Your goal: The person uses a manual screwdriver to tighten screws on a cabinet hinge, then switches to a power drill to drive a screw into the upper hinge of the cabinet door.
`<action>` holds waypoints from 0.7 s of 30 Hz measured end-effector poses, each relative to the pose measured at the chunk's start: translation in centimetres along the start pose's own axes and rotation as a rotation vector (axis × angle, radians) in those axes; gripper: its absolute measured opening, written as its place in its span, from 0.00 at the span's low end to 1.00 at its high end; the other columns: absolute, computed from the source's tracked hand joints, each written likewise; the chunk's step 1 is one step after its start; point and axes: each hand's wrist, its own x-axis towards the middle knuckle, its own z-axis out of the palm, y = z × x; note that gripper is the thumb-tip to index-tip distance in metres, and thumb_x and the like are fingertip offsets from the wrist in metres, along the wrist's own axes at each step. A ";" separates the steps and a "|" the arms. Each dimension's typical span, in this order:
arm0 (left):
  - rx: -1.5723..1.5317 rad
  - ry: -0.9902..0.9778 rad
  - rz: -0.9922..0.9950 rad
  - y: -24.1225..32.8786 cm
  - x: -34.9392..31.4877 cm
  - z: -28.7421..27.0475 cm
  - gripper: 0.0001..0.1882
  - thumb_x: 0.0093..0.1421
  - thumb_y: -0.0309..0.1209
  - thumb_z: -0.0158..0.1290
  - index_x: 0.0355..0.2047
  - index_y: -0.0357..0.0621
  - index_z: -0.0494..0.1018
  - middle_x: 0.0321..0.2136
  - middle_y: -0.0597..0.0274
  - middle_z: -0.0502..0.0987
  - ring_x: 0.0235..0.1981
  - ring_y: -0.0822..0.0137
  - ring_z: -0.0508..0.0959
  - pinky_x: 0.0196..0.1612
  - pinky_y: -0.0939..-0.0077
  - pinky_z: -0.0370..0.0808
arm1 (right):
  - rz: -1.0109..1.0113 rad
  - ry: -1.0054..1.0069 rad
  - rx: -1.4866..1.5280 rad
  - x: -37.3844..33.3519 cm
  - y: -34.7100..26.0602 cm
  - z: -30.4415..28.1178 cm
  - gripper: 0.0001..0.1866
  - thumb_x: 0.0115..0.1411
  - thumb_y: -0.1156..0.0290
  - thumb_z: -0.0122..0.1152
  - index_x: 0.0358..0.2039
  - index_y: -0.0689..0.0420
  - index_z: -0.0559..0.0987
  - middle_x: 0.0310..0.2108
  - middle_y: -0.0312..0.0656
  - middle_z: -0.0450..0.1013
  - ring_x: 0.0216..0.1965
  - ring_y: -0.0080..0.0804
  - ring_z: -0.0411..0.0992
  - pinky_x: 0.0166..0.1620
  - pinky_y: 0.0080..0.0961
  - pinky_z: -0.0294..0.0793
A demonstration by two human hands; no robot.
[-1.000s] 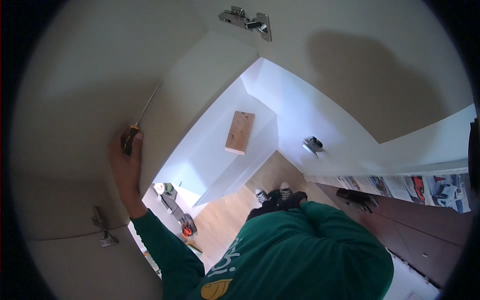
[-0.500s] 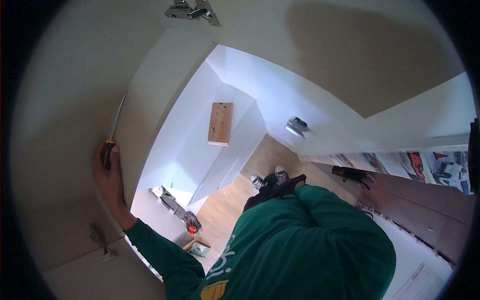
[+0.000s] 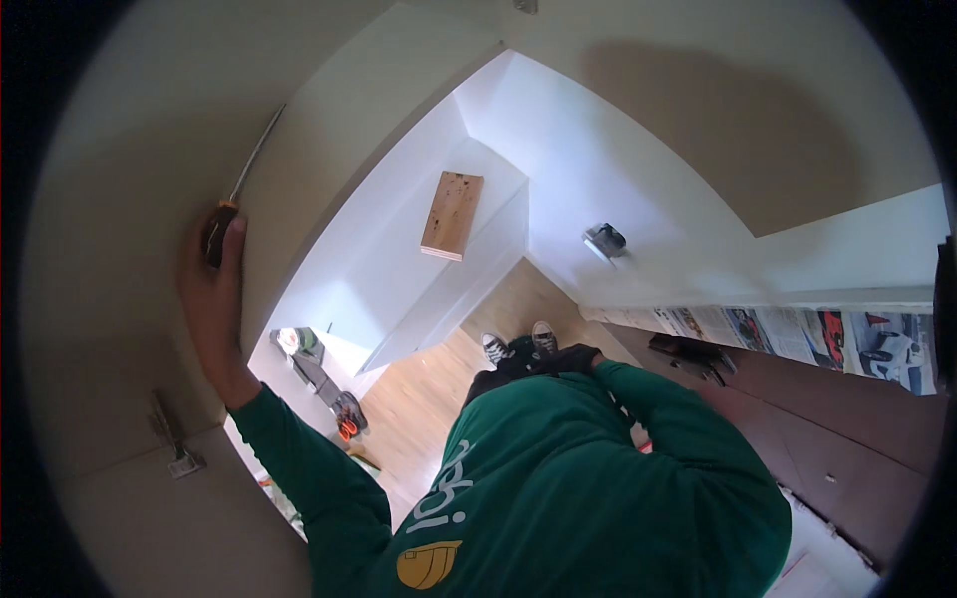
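Amber-collared screwdriver beside the cabinet panel edge; your left hand grips its handle, apparently to leave the shaft free; right hand at your waist, fingers obscured, can't tell

The person's left hand is closed in a firm grip, its thumb laid along the right side and pointing away from the wrist. Below this hand the bare left wrist bends toward the thumb side, above the green-sleeved left forearm. Well apart to its right, the right forearm angles inward, the right hand itself hidden.
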 end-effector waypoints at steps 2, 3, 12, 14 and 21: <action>-0.017 0.017 -0.004 -0.6 0.0 0.0 0.29 0.65 0.51 0.59 0.53 0.37 0.77 0.47 0.45 0.80 0.47 0.54 0.81 0.53 0.63 0.75 | -0.012 -0.054 -0.012 0.3 1.0 -0.1 0.28 0.66 0.62 0.59 0.66 0.46 0.72 0.65 0.48 0.69 0.65 0.42 0.68 0.68 0.35 0.63; -0.039 0.014 0.001 -0.9 0.2 0.1 0.29 0.65 0.51 0.59 0.53 0.37 0.78 0.47 0.44 0.80 0.47 0.54 0.81 0.53 0.62 0.75 | -0.021 -0.062 -0.020 0.2 1.4 -0.1 0.28 0.66 0.62 0.59 0.66 0.46 0.72 0.65 0.48 0.69 0.65 0.42 0.68 0.68 0.35 0.63; 0.008 -0.045 -0.026 -2.7 0.2 0.2 0.31 0.65 0.53 0.57 0.54 0.37 0.77 0.50 0.42 0.79 0.51 0.51 0.80 0.56 0.61 0.74 | 0.073 0.408 -0.219 -7.5 -1.4 -0.4 0.17 0.61 0.64 0.62 0.49 0.56 0.82 0.45 0.55 0.80 0.52 0.56 0.77 0.55 0.44 0.75; 0.022 -0.045 -0.038 -2.5 0.4 0.3 0.31 0.66 0.53 0.57 0.54 0.37 0.76 0.51 0.42 0.79 0.51 0.51 0.80 0.56 0.61 0.74 | 0.193 0.359 -0.241 -8.2 -3.3 -0.6 0.14 0.61 0.66 0.63 0.44 0.58 0.82 0.40 0.55 0.80 0.48 0.57 0.77 0.50 0.43 0.77; 0.137 -0.030 0.002 -2.7 0.6 0.7 0.32 0.68 0.53 0.53 0.58 0.37 0.73 0.55 0.42 0.77 0.56 0.51 0.77 0.61 0.60 0.71 | 0.388 0.768 0.170 -9.6 -11.7 -2.0 0.11 0.64 0.67 0.61 0.39 0.63 0.81 0.35 0.52 0.80 0.38 0.47 0.80 0.43 0.38 0.77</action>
